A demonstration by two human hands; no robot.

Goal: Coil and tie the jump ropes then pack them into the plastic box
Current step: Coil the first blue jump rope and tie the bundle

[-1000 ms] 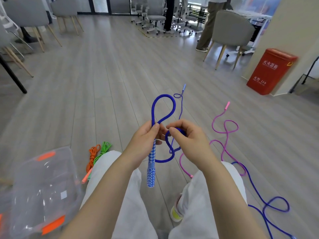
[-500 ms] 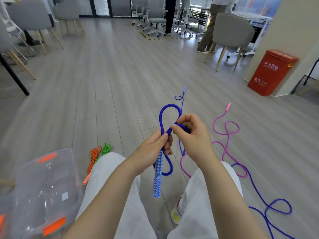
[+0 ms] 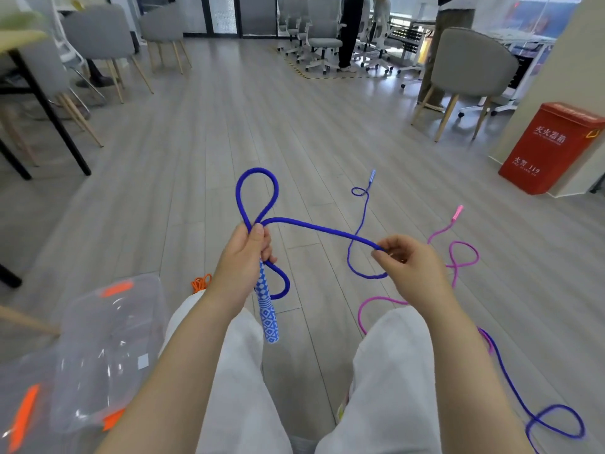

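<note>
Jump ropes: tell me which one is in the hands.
The blue rope: left hand grips its loop and patterned handle, right hand pinches it. The pink rope and orange rope lie on the floor.

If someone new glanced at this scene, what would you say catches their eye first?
The blue rope at centre: the left hand grips its patterned handle and a loop standing above, while the right hand pinches a strand pulled out sideways. Next, the pink rope snaking over the floor at right, and the red box against the far right wall. The clear plastic box with orange clips sits at lower left.
</note>
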